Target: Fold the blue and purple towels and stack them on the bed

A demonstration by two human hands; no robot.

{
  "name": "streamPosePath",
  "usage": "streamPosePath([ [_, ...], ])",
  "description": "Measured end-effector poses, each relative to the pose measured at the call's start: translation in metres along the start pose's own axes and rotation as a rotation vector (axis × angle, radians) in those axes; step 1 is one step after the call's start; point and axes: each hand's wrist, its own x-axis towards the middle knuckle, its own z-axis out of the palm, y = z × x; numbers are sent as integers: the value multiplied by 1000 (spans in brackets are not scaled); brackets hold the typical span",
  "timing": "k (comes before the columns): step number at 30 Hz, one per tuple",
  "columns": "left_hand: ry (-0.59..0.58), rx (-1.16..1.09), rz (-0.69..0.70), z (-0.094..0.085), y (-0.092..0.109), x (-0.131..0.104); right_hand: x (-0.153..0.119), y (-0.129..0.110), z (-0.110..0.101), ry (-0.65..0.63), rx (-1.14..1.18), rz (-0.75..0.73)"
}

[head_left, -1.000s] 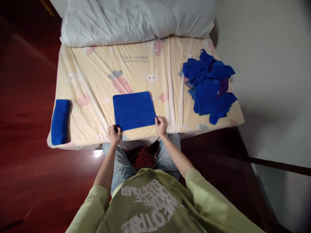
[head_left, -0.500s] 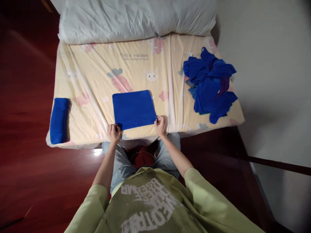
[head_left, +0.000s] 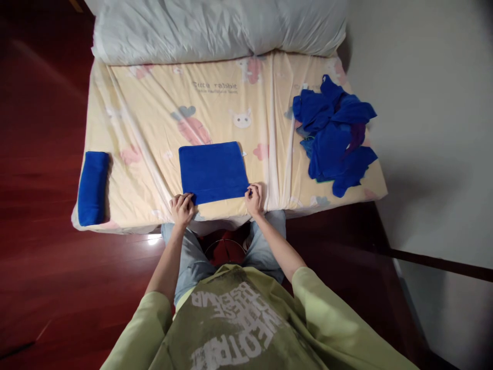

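Plain blue cloth (head_left: 213, 172), rectangular, flat, slightly askew on the patterned sheet (head_left: 154, 113).

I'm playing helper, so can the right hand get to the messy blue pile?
Probably yes: only bedsheet shows between the right hand and the messy blue pile, though the hand may need to let go of the flat blue cloth first.

1. A bed (head_left: 127, 123) is covered by a yellow printed sheet (head_left: 223, 105) and topped by a pale quilt (head_left: 219, 31).
2. Light is reflected in the dark red floor (head_left: 42, 195).
3. The right side is bounded by a pale wall (head_left: 427, 103).
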Motion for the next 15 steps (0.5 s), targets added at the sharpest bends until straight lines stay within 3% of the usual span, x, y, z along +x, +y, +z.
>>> streamPosePath([
  [9, -126, -14, 119, -12, 8, 3, -4, 8, -1, -153, -88, -106],
  [15, -51, -7, 91, -7, 10, 5, 1, -1, -6, -170, -77, -143],
])
